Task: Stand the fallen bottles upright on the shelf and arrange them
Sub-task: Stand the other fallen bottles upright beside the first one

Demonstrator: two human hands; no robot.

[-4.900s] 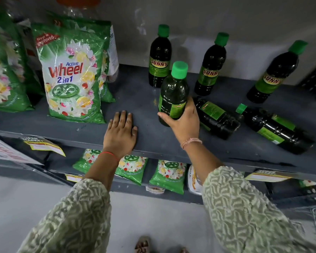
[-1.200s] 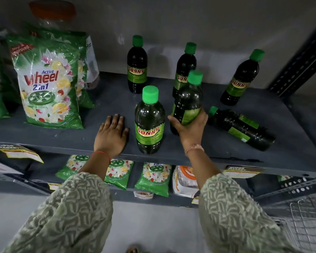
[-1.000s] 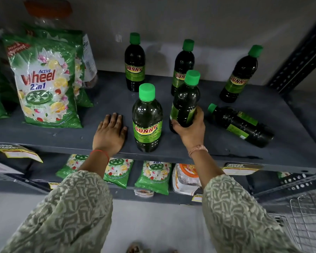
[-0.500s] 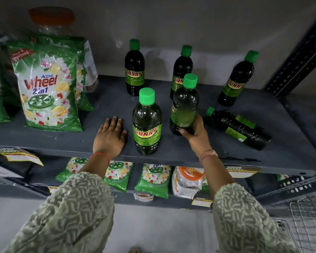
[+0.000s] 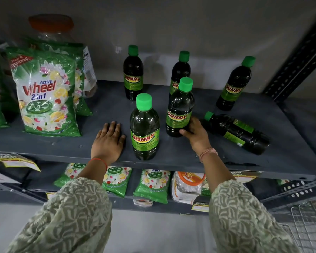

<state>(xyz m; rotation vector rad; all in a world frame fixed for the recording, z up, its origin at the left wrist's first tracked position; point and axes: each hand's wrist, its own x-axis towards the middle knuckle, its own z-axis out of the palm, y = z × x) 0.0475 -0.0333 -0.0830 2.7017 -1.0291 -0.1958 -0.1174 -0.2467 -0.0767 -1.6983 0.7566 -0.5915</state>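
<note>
Dark green-capped "Sunny" bottles stand on the grey shelf [image 5: 102, 114]. My right hand [image 5: 196, 135] grips the base of an upright bottle [image 5: 179, 108], its label facing me. To its left a front bottle [image 5: 145, 130] stands alone near the shelf edge. Three more stand at the back: left [image 5: 133, 73], middle [image 5: 180, 70], right [image 5: 233, 86]. One fallen bottle [image 5: 238, 133] lies on its side just right of my right hand, cap pointing left. My left hand [image 5: 108, 141] rests flat on the shelf, left of the front bottle.
Green "Wheel" detergent bags [image 5: 46, 92] stand at the shelf's left, with a clear orange-lidded jar [image 5: 51, 28] behind them. Smaller packets [image 5: 151, 183] sit on the lower shelf. A perforated upright post [image 5: 297, 57] bounds the right side; a wire basket [image 5: 310, 225] is lower right.
My right hand has turned the held bottle so its label faces me and has slid down to its base. The left hand has stayed flat on the shelf.
</note>
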